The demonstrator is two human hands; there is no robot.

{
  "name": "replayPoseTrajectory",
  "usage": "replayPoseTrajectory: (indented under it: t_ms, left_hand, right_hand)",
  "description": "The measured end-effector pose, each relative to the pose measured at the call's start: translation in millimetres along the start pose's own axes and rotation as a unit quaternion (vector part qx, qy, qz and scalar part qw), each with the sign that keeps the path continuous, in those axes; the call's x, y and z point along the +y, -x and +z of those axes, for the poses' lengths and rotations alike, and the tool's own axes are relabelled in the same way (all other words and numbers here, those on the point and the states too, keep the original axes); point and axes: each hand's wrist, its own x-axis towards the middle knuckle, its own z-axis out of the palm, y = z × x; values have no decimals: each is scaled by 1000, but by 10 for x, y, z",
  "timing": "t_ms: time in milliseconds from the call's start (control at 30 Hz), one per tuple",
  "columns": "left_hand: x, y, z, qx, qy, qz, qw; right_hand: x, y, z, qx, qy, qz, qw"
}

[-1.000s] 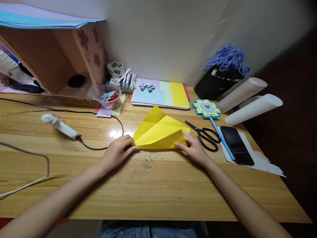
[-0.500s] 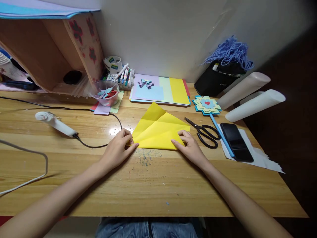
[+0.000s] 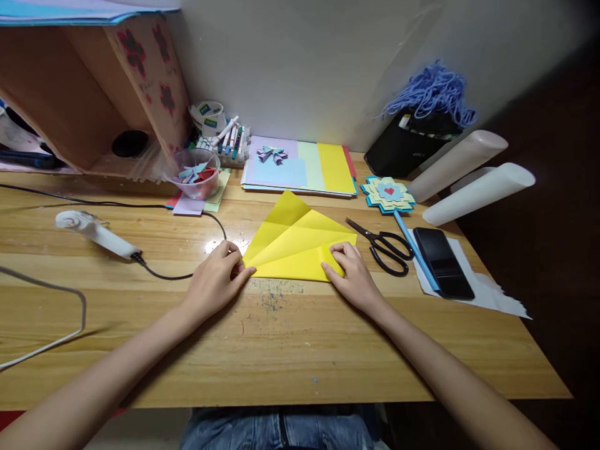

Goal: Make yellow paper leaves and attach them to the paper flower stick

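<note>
A creased yellow sheet of paper (image 3: pixel 290 240), partly folded, lies on the wooden table with its folded edge toward me. My left hand (image 3: pixel 219 270) pinches its left corner, thumb on top and fingers curled at the edge. On the right side of the sheet, my right hand (image 3: pixel 352 272) has bent fingers and thumb pressed onto the paper near its lower right corner. Just beyond that hand lie black-handled scissors (image 3: pixel 382 247), blades pointing toward the paper. The undersides of my fingers are hidden.
Left, a white corded glue gun (image 3: pixel 98 234) rests on the table. Behind stand a plastic cup of paper scraps (image 3: pixel 197 175), markers (image 3: pixel 232 140) and stacked coloured paper (image 3: pixel 332 167). A paper flower (image 3: pixel 388 194), phone (image 3: pixel 443 262) and white rolls (image 3: pixel 478 194) are at right.
My right hand has slid slightly inward over the paper, its fingers now lying more on the sheet. The left hand keeps hold of the left corner. The whole view has shifted a little.
</note>
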Motion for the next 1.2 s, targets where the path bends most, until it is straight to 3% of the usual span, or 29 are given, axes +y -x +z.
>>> replayPoseTrajectory:
  t_ms: [333,633,733,800,900,1000,1200]
  left_hand:
    - [-35,18,-68,-32,0,0,999]
    - [-162,11,-97,-70,65,3,995]
    - [-167,13,-105,-73,66,5,995]
    - [-158,23,-107,-64,53,25,996]
    - [-125,53,-101,-37,-8,95,995]
    - [-77,97,-80,-38,-67,168,983]
    - [-23,161,18,-92,-116,253,956]
  right_hand:
    - [-18,10,29,8,52,-8,999]
    - [-23,39,41,49,48,24,997]
    - [-65,55,41,65,65,-7,996]
    - [-110,42,29,30,81,-81,993]
    - [-197,-29,-6,-90,81,-206,971]
    - [-274,-121,-38,-170,75,-272,944]
    - [-287,-157,-10,-170,111,-302,931]
